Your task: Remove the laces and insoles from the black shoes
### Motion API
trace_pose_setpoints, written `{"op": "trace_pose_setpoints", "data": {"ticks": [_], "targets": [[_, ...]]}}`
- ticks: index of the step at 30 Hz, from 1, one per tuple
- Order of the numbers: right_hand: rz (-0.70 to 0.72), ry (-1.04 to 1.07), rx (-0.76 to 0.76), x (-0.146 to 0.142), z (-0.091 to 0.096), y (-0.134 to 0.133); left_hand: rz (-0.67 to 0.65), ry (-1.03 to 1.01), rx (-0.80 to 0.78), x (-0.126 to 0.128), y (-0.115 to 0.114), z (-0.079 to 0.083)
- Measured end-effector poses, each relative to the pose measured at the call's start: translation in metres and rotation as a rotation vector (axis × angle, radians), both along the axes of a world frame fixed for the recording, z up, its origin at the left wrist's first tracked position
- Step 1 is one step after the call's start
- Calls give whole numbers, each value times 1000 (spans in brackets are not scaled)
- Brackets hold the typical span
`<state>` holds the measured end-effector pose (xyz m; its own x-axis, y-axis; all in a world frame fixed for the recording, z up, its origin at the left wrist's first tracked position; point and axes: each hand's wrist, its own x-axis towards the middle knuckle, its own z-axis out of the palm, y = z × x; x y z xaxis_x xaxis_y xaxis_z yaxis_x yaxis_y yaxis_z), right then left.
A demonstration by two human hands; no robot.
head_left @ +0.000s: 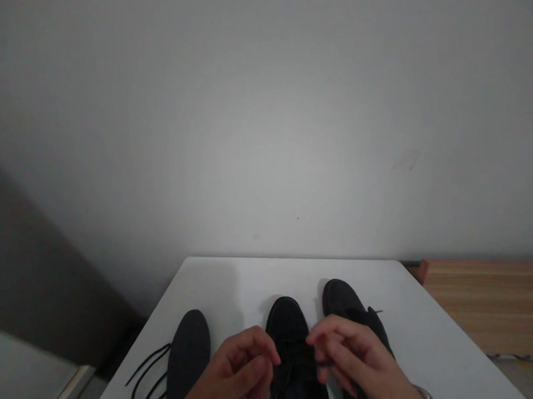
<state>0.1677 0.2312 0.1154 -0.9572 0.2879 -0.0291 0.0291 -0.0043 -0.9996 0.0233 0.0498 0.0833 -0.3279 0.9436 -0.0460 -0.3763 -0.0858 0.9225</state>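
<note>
Dim, flat indoor light, low contrast overall. Brightest patch sits mid-wall (pixel 282 163) just above the desk (pixel 235 284); falloff to grey toward the corners, vignette-like. Soft shadows on the desk behind the black shoes (pixel 287 323), so the light comes from the near side. Shoes crush to near-black, detail lost. Hands slightly soft. Desk edges splay outward, wide-angle distortion. No glare.

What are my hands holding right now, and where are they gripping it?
Both the left hand and the right hand pinch at the lacing area on top of the middle black shoe. Whether the fingertips actually hold a lace is too dark to tell.
</note>
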Motion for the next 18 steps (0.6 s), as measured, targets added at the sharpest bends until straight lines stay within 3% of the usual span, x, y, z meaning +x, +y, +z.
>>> {"op": "trace_pose_setpoints", "data": {"ticks": [3, 6, 8, 10, 18], "targets": [[30, -45, -26, 8, -1, 5, 100, 94, -81, -1, 2, -10], [-102, -111, 292, 5, -13, 10, 263, 382, -242, -2, 13, -21], [-92, -155, 545, 1, -22, 10, 289, 587, -324, 0, 19, -27], [-47, -197, 698, -2, -29, 9, 287, 697, -368, 3, 22, -31], [-86, -198, 777, -8, -45, 3, 234, 849, -315, 8, 20, -27]]}}
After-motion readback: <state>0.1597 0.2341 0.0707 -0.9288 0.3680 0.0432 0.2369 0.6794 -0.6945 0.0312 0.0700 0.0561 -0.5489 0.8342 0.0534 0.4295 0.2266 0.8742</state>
